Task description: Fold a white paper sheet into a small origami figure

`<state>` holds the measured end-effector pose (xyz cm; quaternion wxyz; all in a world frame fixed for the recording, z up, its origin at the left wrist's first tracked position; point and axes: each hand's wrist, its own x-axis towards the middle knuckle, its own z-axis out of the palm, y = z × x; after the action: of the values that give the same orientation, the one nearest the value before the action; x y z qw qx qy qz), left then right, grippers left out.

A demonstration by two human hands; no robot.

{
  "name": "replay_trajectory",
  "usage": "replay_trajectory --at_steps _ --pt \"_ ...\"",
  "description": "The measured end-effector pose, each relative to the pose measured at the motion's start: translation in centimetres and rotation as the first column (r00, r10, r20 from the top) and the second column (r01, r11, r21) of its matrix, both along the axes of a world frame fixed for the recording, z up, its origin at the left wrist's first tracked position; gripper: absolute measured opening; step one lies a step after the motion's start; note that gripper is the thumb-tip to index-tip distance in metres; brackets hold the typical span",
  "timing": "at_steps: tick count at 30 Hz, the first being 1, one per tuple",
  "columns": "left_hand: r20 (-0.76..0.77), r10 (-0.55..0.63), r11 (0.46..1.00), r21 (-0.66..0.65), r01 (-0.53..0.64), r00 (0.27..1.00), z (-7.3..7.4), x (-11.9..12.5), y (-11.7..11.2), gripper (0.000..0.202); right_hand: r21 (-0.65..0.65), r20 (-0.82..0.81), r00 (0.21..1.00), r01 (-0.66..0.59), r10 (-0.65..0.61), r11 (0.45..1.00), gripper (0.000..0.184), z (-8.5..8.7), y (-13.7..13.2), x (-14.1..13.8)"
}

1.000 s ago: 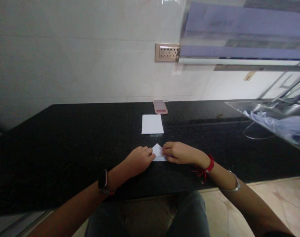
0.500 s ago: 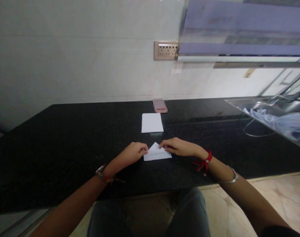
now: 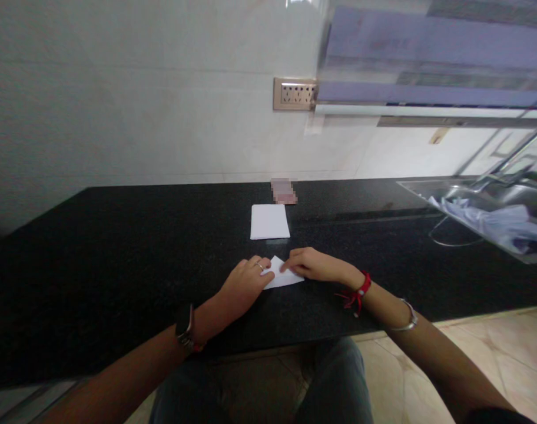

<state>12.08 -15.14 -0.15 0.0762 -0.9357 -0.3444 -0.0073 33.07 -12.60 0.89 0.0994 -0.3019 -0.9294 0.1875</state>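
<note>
A small piece of folded white paper lies on a black speckled counter, near its front edge, with a peak pointing away from the person and 2 bare hands on it. In the last 0.5 seconds the left hand has gone from the paper's left edge to well over its left side, hiding that corner; its thumb now rests on the paper's face, close to the fingers. Whether it pinches the paper or only presses, I cannot tell. The right hand has its index finger stretched onto the paper near the middle, the other fingers curled at the right slope; whether they grip it is unclear. The change suggests that a fold is being steadied and pressed flat, with the crease perhaps not finished. Just beyond lies a square stack of white paper, then a pinkish, pixelated item close to the wall. A socket panel is above; far to the right, whitish crumpled material lies at a metal sink.
</note>
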Motion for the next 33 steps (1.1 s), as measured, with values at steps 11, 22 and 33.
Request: replay_trajectory --at_steps 11,22,33 --pt "-0.142 -0.011 0.997 0.074 0.021 0.990 -0.1 0.6 -2.3 0.035 0.158 0.059 0.996 0.055 -0.066 0.986 0.027 -0.4 -0.1 0.4" --pt "-0.150 0.054 0.997 0.060 -0.046 0.987 0.0 0.7 -2.5 0.034 0.334 0.226 0.964 -0.212 0.141 0.918 0.028 0.2 -0.9 0.0" --pt "-0.029 -0.016 1.000 -0.002 0.016 0.999 -0.1 -0.2 -1.9 0.033 0.364 0.278 0.953 -0.221 0.121 0.905 0.030 0.6 -1.6 -0.2"
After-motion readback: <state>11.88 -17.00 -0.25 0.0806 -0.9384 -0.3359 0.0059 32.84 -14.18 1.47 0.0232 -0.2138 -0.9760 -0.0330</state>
